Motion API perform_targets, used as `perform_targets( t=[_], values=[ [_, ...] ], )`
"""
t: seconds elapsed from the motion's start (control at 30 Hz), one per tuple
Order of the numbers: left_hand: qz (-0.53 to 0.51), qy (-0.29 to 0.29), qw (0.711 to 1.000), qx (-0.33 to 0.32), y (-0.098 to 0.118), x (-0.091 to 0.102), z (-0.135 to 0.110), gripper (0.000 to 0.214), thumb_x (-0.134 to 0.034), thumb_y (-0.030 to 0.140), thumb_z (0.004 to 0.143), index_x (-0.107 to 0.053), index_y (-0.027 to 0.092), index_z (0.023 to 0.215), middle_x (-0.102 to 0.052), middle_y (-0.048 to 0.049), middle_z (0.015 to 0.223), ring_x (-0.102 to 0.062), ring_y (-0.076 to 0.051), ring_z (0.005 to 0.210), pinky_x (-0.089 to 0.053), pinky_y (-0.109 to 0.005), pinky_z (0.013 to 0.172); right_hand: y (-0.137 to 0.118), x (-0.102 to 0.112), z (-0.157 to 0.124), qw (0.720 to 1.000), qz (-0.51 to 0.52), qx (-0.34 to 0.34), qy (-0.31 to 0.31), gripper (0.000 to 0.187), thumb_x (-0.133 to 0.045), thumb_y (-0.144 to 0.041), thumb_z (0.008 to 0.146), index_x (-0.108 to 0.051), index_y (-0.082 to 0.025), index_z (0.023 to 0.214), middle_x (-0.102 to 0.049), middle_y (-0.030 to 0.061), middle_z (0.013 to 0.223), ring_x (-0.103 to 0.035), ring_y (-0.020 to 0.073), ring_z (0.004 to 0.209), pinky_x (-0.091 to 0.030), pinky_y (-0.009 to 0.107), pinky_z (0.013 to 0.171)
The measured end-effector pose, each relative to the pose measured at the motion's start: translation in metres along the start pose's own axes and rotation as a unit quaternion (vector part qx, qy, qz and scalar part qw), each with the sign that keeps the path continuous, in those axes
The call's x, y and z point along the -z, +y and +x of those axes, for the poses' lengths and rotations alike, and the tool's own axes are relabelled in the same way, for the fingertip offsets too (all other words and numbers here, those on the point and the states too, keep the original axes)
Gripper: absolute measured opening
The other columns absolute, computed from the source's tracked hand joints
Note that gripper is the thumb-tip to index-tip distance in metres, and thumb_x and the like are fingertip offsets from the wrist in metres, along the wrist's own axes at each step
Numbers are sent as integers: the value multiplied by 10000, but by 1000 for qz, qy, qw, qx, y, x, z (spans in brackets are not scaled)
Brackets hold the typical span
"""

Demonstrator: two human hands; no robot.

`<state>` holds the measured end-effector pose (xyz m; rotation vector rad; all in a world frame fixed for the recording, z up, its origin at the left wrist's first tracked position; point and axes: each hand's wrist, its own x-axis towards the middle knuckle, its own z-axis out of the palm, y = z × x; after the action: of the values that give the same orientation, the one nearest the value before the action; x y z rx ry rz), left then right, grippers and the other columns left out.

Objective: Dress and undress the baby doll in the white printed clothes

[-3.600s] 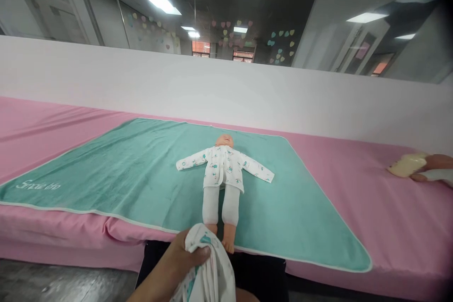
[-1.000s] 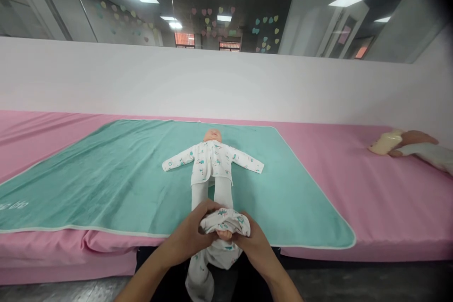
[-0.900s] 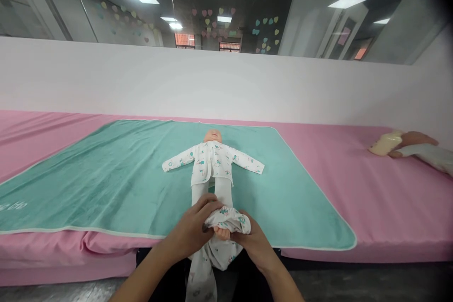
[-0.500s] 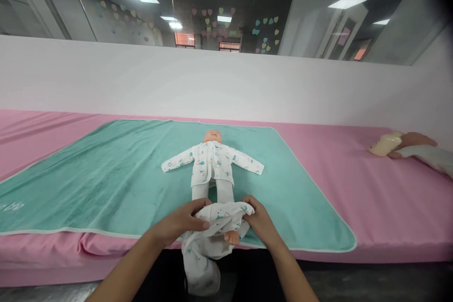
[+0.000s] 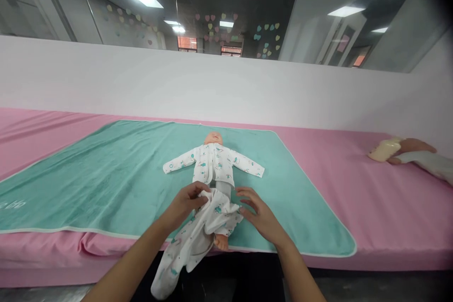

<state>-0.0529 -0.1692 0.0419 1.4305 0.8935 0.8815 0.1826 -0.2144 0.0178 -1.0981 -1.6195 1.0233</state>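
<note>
A baby doll [image 5: 213, 138] lies on its back on a teal blanket [image 5: 123, 174], feet towards me. It wears a white patterned jacket [image 5: 214, 163] with both sleeves spread out. White patterned baby trousers [image 5: 217, 212] are bunched around its lower legs. One bare foot [image 5: 221, 242] sticks out of a leg opening, while the other trouser leg hangs over the bed's edge. My left hand [image 5: 187, 205] pinches the waistband at the doll's thigh. Beside the trousers on the right, my right hand [image 5: 258, 212] has its fingers apart, with the fingertips close to the fabric.
A pink sheet [image 5: 318, 165] covers the bed under the blanket. At the far right lie a pale yellow bottle-like object [image 5: 384, 150] and a partly visible doll-like limb with white cloth [image 5: 428, 163]. Behind stands a white wall [image 5: 212, 87] below a mirror-like window.
The trousers have moved up the doll's legs, and their loose leg has swung left. My left hand has moved up with the waistband. My right hand has let go of the fabric.
</note>
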Motion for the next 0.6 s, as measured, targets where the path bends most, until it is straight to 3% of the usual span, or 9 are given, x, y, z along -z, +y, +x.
perform_targets(
  t=[0.07,0.17,0.27,0.33,0.4,0.53,0.6],
  values=[
    [18,39,999,-13,-7,-9,7,153,-550,265,760,-555,188,893,-488,17,762,-431,-93,678,-351,-197,605,-15,-8,12,1000,17,-2,6,334,-529,-339,803,-535,-228,1118,-480,52,1208,-454,176,1103,-368,308,922],
    [29,59,997,-28,-8,-16,17,216,-519,252,743,-557,199,949,-533,0,798,-468,-116,698,-381,-216,621,-21,-26,37,997,17,-49,-58,389,-655,-382,693,-591,-189,1025,-600,33,955,-542,173,878,-426,295,796],
    [13,64,997,-35,-5,-13,21,239,-520,194,696,-566,196,930,-571,-14,864,-503,-130,731,-396,-226,641,-8,-41,54,983,79,-115,-115,307,-700,-347,624,-637,-148,849,-609,7,738,-535,141,696,-431,262,678],
    [-16,63,998,-15,-4,-6,18,251,-553,205,692,-558,195,943,-572,-17,906,-509,-124,720,-389,-223,623,6,-46,58,964,192,-157,-92,257,-670,-306,637,-635,-137,827,-607,8,705,-535,133,648,-432,257,641],
    [-26,18,999,19,-3,4,12,285,-601,250,697,-557,186,971,-571,-20,900,-511,-125,717,-379,-221,610,19,-48,58,931,312,-186,-32,230,-648,-243,620,-621,-134,822,-608,8,694,-540,130,618,-438,254,621],
    [1,-147,987,72,-4,17,1,273,-706,259,629,-599,145,854,-586,-21,804,-520,-151,736,-376,-232,624,33,-45,53,859,454,-228,64,168,-626,-187,558,-586,-139,714,-590,-5,610,-542,134,570,-454,255,601],
    [-48,-145,986,71,-4,15,0,225,-703,262,647,-591,141,800,-589,-21,784,-529,-151,726,-386,-238,637,32,-43,51,836,497,-224,57,203,-617,-247,577,-602,-136,746,-620,25,655,-581,175,637,-473,296,649]
  ],
)
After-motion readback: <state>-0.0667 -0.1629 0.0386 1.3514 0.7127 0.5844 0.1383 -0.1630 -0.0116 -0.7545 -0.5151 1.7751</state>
